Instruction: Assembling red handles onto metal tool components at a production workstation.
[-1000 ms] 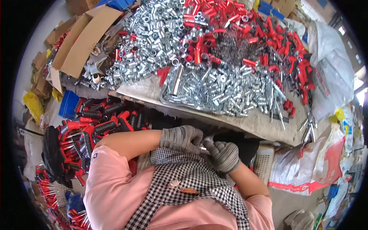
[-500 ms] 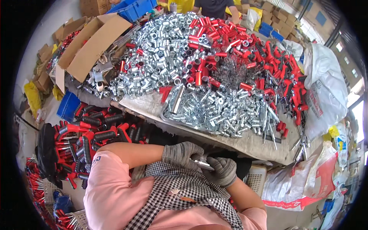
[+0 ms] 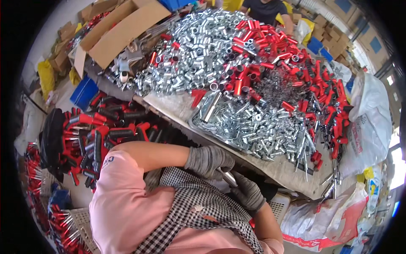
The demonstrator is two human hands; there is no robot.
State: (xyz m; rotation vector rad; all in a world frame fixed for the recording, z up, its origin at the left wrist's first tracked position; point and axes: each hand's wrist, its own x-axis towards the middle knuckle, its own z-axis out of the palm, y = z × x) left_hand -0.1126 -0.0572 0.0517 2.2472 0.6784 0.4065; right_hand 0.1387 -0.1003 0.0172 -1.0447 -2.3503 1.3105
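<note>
A shiny silver metal tube [image 3: 229, 178] is held in front of my apron, slanting down to the right. My left hand [image 3: 210, 163], in a grey knitted glove, is closed around its upper end. My right hand [image 3: 249, 192], gloved alike, grips the lower end; its fingertips are partly hidden. Beyond the table edge, a clear tray [image 3: 195, 122] holds small silver bolts and pins, with a longer silver tube [image 3: 212, 107] lying on them. Behind it spreads a heap of short silver sleeves [image 3: 190, 53], and red tubes [image 3: 239, 82] lie beside them.
Tangled wire springs [image 3: 275, 86] and red-handled parts [image 3: 332, 103] cover the table's right side. Red and black handles [image 3: 99, 135] are piled at my left. An open cardboard box [image 3: 127, 31] and blue bin [image 3: 83, 93] stand left. White sacks [image 3: 366, 122] stand right. Another person [image 3: 266, 10] is across the table.
The view has turned, so the table appears tilted and shifted right. Between my hands the silver tube now slants more steeply, and my right hand sits lower relative to my left.
</note>
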